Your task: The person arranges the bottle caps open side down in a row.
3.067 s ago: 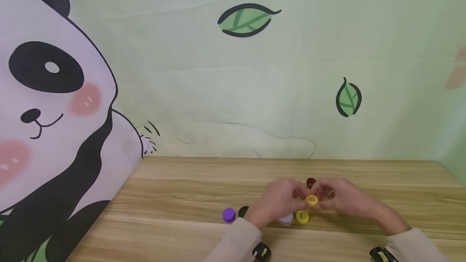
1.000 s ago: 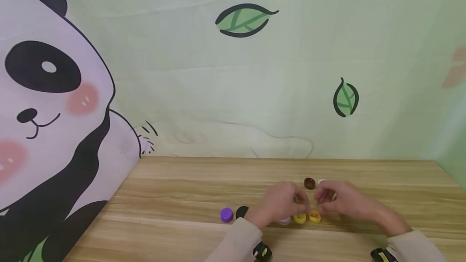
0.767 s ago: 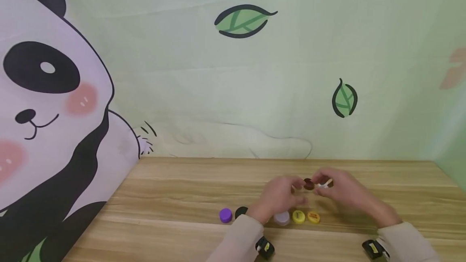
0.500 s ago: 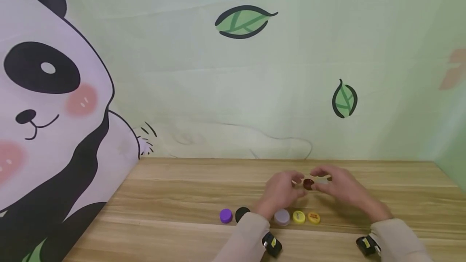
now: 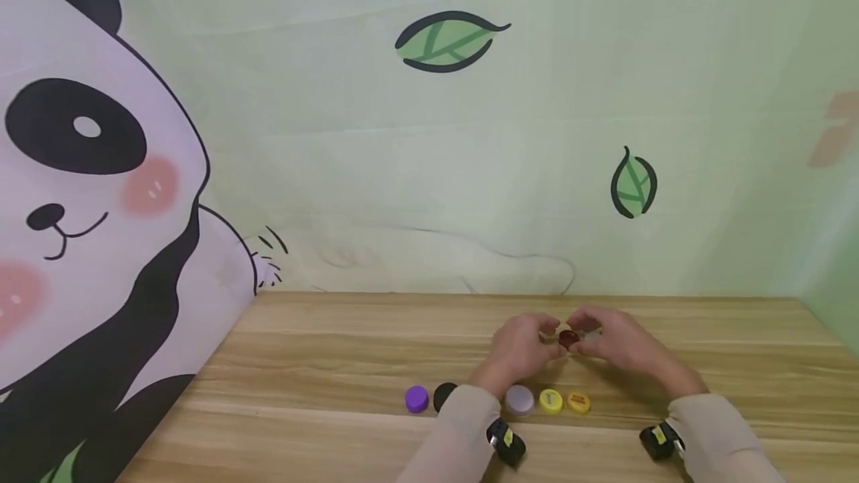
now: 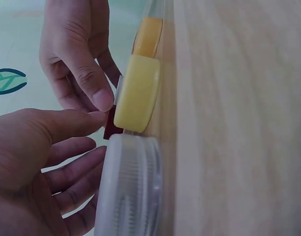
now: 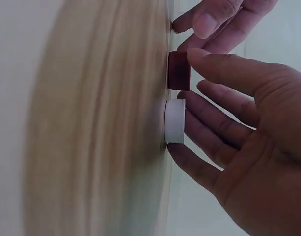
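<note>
A dark red bottle cap (image 5: 569,339) rests on the table between my two hands. My right hand (image 5: 620,341) curves loosely around its right side, the thumb at the cap's rim in the right wrist view and the index finger apart from it. My left hand (image 5: 522,349) is on the other side, fingers spread and thumb tip close to the cap; contact is unclear. Beside the red cap sits a white cap (image 7: 175,121), near the right fingers and mostly hidden by that hand in the head view.
Nearer me, a row holds a purple cap (image 5: 416,399), a black cap (image 5: 445,396), a whitish cap (image 5: 520,399), a yellow cap (image 5: 551,401) and an orange-yellow cap (image 5: 579,402). My left forearm covers part of the row. A printed cloth (image 5: 376,170) stands behind the wooden table (image 5: 322,364).
The orange-yellow cap, earlier held between both hands, now lies at the row's right end. Both hands have moved away from me to the dark red cap, with the right fingers drawing closer around it.
</note>
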### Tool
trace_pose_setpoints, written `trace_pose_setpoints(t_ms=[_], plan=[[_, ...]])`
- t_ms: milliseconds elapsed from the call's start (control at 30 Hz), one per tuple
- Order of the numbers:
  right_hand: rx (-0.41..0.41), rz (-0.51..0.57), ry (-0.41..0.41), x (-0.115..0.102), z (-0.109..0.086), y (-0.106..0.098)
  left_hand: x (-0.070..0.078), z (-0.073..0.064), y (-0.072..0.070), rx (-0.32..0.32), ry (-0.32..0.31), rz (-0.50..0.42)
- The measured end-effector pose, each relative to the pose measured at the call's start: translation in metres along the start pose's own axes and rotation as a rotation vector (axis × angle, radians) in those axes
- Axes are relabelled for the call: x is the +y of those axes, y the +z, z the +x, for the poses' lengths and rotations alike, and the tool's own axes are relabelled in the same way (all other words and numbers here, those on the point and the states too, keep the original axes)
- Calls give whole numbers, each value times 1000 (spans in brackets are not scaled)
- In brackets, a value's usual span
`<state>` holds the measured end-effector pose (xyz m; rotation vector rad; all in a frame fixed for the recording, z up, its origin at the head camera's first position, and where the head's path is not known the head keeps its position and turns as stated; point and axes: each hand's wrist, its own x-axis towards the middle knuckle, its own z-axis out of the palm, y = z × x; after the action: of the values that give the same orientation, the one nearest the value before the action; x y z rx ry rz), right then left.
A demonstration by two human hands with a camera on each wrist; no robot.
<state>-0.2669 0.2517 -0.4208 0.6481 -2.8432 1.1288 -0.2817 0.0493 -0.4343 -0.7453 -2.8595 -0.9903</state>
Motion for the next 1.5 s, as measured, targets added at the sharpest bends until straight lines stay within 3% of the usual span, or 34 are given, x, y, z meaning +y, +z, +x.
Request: trace_pose_setpoints(t_ms=[500,700,1133,1500], plan=[[-1,10,42,-2,6,6,-4,2,-1,-25,65,-40],[38,35,52,-10,3,1,-3,1,-6,4,77,-84],[59,78,-68,-19,-3,-11,0,-6,-13,98,116,-103],[17,97,-101,-18,-7,-16,-1,-6,-14,77,133,-137]])
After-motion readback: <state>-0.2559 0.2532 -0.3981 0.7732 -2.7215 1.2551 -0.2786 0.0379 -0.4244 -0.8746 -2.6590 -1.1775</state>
